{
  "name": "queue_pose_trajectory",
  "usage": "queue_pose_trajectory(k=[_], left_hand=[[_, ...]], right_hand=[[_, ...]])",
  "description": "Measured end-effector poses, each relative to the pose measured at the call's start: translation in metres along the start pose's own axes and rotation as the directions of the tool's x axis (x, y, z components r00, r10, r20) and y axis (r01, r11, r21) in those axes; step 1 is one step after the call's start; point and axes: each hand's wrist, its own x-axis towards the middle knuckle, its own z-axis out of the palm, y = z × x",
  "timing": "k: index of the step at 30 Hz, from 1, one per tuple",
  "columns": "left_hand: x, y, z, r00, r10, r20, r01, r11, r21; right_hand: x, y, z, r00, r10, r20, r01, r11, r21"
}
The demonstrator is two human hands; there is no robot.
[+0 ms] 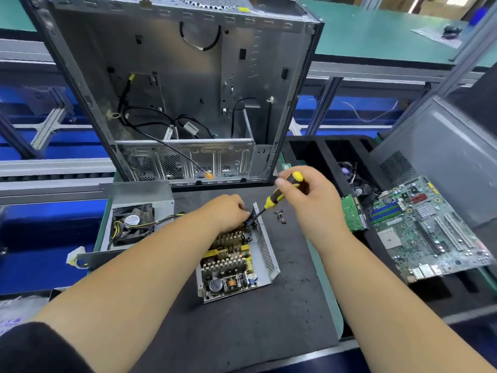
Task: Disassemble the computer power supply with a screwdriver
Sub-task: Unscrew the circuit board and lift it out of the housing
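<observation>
The opened power supply (265, 254) lies in the middle of the dark mat, its circuit board with heat sinks and yellow parts exposed inside the metal shell. My left hand (228, 211) grips the far end of the power supply, fingers curled over its edge. My right hand (309, 200) holds a yellow and black screwdriver (282, 189); its tip points down-left into the far corner of the shell, beside my left fingers. The supply's removed cover with the fan (133, 224) lies to the left, still joined by coloured wires.
An empty computer case (174, 90) stands upright behind the mat. Several loose screws (280, 216) lie right of the power supply. A motherboard (430, 227) leans on a black foam tray (317, 154) at the right, next to a grey case panel (443, 146).
</observation>
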Motion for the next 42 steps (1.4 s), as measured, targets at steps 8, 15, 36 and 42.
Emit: queue_pose_trajectory(k=[8,15,36,42], left_hand=[[0.015,0.012,0.0,0.993,-0.018,0.12,0.009,0.997,0.072],[0.014,0.014,-0.006,0.99,0.037,0.139,-0.052,0.993,0.103],[0.016,-0.004,-0.019,0.98,0.117,0.164,-0.095,0.986,-0.139],[0.012,-0.008,-0.023,0.985,0.089,0.15,-0.059,0.979,-0.193]], right_hand=[[0.016,0.006,-0.009,0.996,-0.003,0.087,0.001,1.0,0.026],[0.012,0.037,0.016,0.939,0.115,0.325,-0.042,0.974,-0.221],[0.015,0.04,0.023,0.911,0.167,0.376,-0.001,0.915,-0.404],[0.015,0.045,0.029,0.902,0.221,0.372,-0.04,0.898,-0.438]])
